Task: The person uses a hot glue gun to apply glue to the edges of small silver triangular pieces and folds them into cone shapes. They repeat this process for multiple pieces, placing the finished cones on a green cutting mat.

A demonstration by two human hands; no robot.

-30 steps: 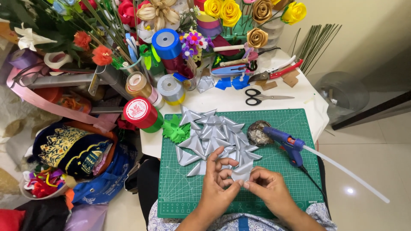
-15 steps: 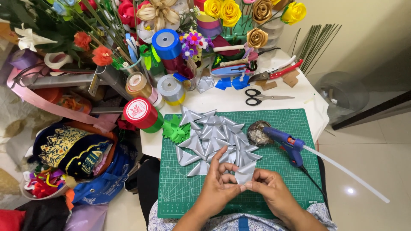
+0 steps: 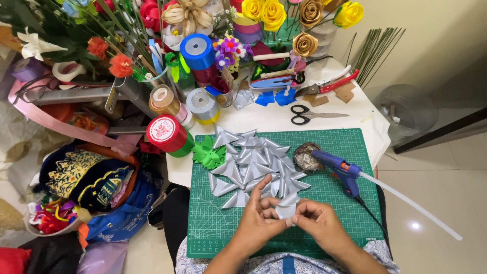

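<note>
Head view of a craft table. The left hand (image 3: 261, 218) and the right hand (image 3: 318, 223) are meeting over the near part of a green cutting mat (image 3: 213, 228), and both are pinching one silver ribbon piece (image 3: 287, 209) between thumb and fingertips, fingers closed on it from either side; the index finger of the left hand is standing raised and apart from the others. The held piece is lying just at the near edge of a pile of folded silver ribbon petals (image 3: 253, 162) that is covering the middle of the mat. A blue glue gun (image 3: 339, 167) is resting on the mat to the right of the pile, its nozzle beside a small round dish (image 3: 306, 157). Green ribbon leaves (image 3: 208, 153) are sitting at the mat's far left corner, next to a red ribbon spool (image 3: 167, 133). Black-handled scissors (image 3: 308, 115) are lying on the white table (image 3: 365, 119) beyond the mat.
</note>
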